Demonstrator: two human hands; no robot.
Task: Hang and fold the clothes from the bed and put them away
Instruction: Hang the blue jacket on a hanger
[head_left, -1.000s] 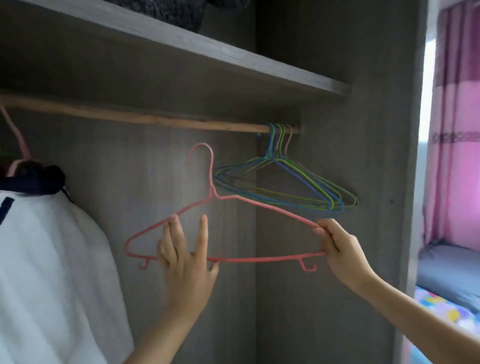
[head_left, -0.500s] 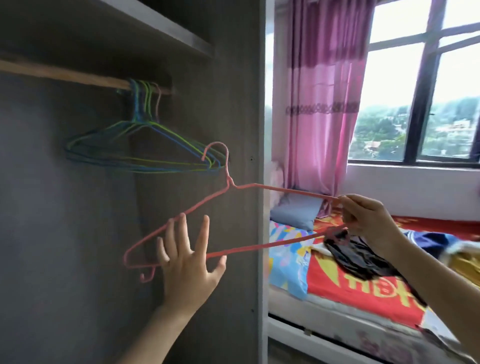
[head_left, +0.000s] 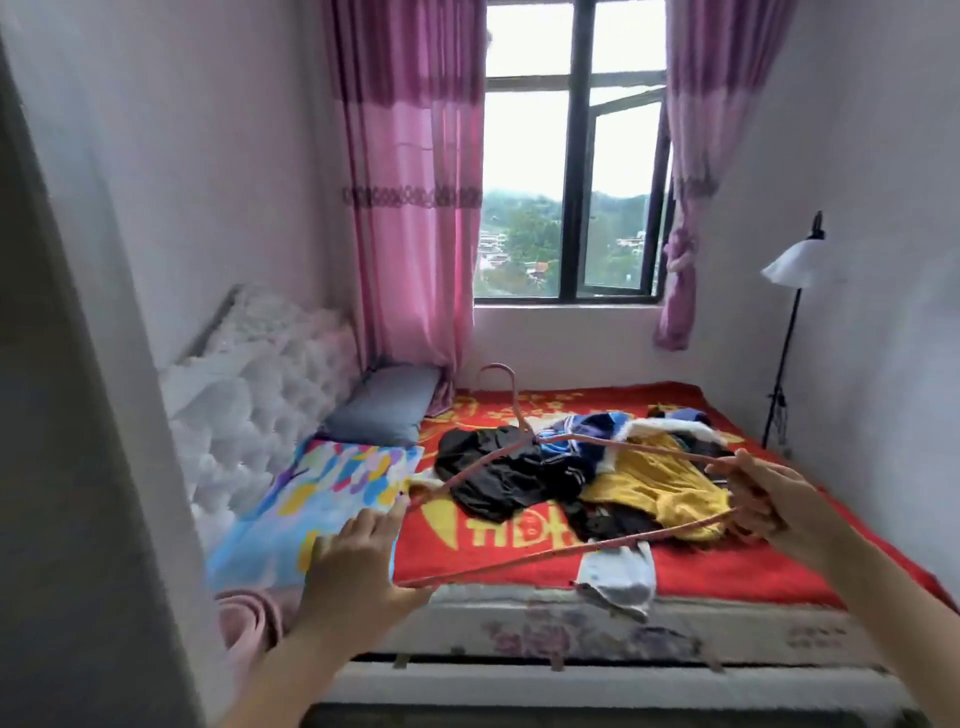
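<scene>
While the right hand curls its fingers round the right end of the pink hanger, the left hand is spread at the left end with its fingers straight, gripping nothing. The hanger hangs in the air over the near edge of the bed. The clothes lie heaped mid-bed, beyond both hands.

Both forearms bare up to frame edge; left grip & right grip bare, fingers slim
</scene>
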